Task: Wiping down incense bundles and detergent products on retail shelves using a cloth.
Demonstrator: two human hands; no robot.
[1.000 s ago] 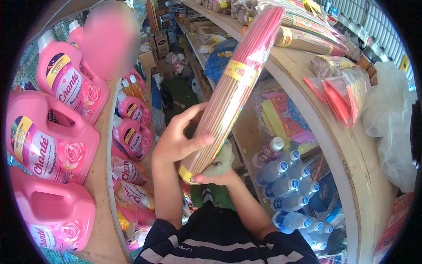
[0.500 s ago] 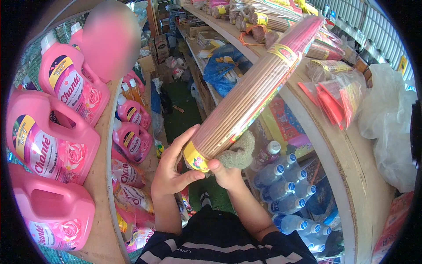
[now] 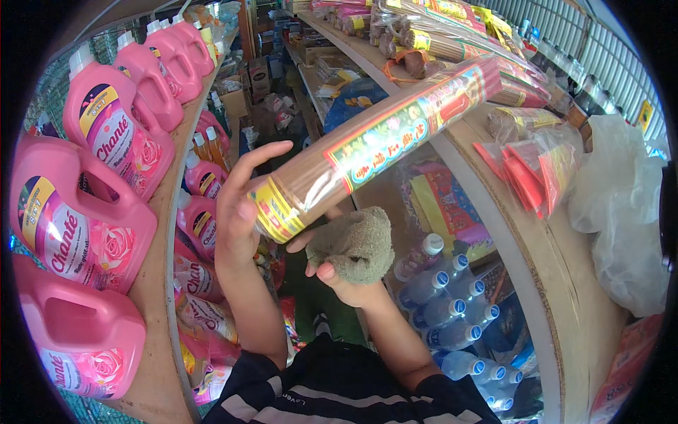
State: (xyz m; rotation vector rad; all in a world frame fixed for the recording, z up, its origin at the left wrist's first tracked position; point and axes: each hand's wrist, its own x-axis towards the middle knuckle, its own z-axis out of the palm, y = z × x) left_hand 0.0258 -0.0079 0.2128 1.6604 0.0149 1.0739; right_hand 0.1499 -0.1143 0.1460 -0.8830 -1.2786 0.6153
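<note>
A long clear-wrapped pack of incense sticks [image 3: 318, 185] slants up to the right in front of me, its coloured picture label facing up. My left hand [image 3: 239, 215] grips its lower end at the yellow band, with the index finger sticking out. A crumpled grey-green cloth [image 3: 357, 244] is bunched in my right hand [image 3: 347, 288], just under the pack's lower end. Some of the right fingers reach up behind the cloth near the pack; whether they touch it I cannot tell.
Pink detergent jugs [image 3: 116, 240] line the left shelf [image 3: 159, 297]. The right shelf [image 3: 522, 191] bears more incense packs [image 3: 431, 42], red packets in plastic [image 3: 530, 169] and a whitish plastic bag [image 3: 611, 212]. Below it stand water bottles [image 3: 452, 311]. A narrow aisle runs ahead between the shelves.
The incense pack has rolled over, bringing its picture label into view, and tilted lower towards the right. My right hand has come off its lower end and moved down with the cloth.
</note>
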